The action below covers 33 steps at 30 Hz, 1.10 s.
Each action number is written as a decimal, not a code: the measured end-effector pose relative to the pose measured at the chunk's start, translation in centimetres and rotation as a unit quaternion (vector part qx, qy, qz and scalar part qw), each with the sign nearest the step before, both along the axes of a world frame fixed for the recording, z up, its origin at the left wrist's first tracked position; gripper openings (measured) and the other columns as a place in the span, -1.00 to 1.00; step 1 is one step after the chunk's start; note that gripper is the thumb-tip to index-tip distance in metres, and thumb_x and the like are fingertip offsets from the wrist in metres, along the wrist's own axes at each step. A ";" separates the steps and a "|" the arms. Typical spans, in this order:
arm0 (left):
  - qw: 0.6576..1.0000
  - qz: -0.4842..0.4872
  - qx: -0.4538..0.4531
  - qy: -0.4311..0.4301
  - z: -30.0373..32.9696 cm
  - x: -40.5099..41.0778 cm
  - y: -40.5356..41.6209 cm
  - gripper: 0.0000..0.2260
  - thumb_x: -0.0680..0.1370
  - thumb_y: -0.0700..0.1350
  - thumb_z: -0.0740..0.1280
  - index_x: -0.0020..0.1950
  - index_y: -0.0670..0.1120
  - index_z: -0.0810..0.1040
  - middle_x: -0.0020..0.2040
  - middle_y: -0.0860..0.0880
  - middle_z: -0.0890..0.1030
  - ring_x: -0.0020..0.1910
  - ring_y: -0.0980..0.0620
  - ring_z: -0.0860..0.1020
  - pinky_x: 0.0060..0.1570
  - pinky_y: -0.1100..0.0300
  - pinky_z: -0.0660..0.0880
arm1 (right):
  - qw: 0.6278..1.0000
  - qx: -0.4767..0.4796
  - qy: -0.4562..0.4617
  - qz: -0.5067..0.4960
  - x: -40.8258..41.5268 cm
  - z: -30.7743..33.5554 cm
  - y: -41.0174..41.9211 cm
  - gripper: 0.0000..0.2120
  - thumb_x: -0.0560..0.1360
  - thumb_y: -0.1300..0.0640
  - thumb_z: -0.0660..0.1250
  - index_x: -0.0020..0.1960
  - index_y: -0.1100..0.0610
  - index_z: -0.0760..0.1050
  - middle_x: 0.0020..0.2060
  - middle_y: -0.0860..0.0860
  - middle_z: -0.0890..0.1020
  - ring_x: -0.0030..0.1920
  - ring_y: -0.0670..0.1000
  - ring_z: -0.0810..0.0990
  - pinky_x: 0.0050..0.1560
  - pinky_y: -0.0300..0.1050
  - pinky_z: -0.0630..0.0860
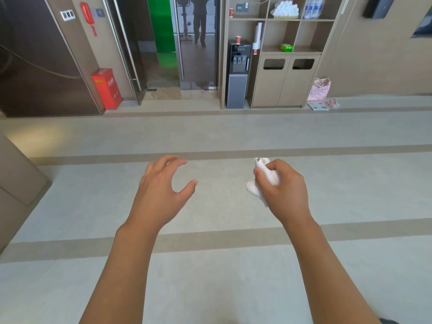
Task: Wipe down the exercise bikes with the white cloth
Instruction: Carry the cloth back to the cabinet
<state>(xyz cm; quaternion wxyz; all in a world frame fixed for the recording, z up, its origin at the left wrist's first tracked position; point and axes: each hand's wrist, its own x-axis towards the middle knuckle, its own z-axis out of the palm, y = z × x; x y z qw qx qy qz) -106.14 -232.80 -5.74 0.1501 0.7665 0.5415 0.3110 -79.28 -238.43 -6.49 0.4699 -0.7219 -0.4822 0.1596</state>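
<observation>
From where I stand, no exercise bike is within reach of the person. The right hand (284, 183) holds the white cloth (261, 181) bunched in its grip, fingers curled round it, a corner poking up and another hanging below. The left hand (163, 183) holds nothing, its fingers loosely spread and bent over bare floor (210, 132). Both arms reach forward at about the same height, well apart. Beyond the glass door (196, 43) something like a bike frame shows faintly, too dim to be sure. I judge the wiping either not begun or between machines; nothing here shows a wiped surface, so the work seems still ahead.
</observation>
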 end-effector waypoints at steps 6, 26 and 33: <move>1.000 0.006 0.004 -0.002 0.9 3.3 7.5 -0.59 0.58 0.13 0.42 0.42 0.14 0.52 0.45 0.22 0.41 0.47 0.11 0.32 0.40 0.08 0.37 | 1.000 0.016 0.014 0.008 3.6 0.0 6.9 -0.84 0.56 -0.08 0.41 -0.13 -0.05 0.52 -0.21 -0.10 0.63 -0.18 -0.01 0.62 -0.21 -0.02 0.56; 0.998 -0.053 0.024 0.023 1.3 4.3 41.3 -0.55 0.58 0.14 0.40 0.46 0.11 0.50 0.47 0.13 0.43 0.50 0.06 0.32 0.46 -0.05 0.38 | 0.999 0.021 -0.032 -0.038 3.4 1.8 39.1 -0.80 0.57 -0.11 0.41 -0.09 -0.02 0.49 -0.21 -0.09 0.61 -0.18 0.03 0.60 -0.21 0.09 0.60; 0.999 -0.044 0.015 -0.020 0.9 3.1 50.1 -0.56 0.58 0.10 0.42 0.45 0.10 0.50 0.45 0.16 0.44 0.47 0.08 0.32 0.43 0.02 0.39 | 0.997 0.033 -0.070 -0.010 0.8 2.3 48.7 -0.81 0.56 -0.08 0.43 -0.08 -0.01 0.49 -0.21 -0.10 0.59 -0.18 -0.04 0.55 -0.21 0.00 0.49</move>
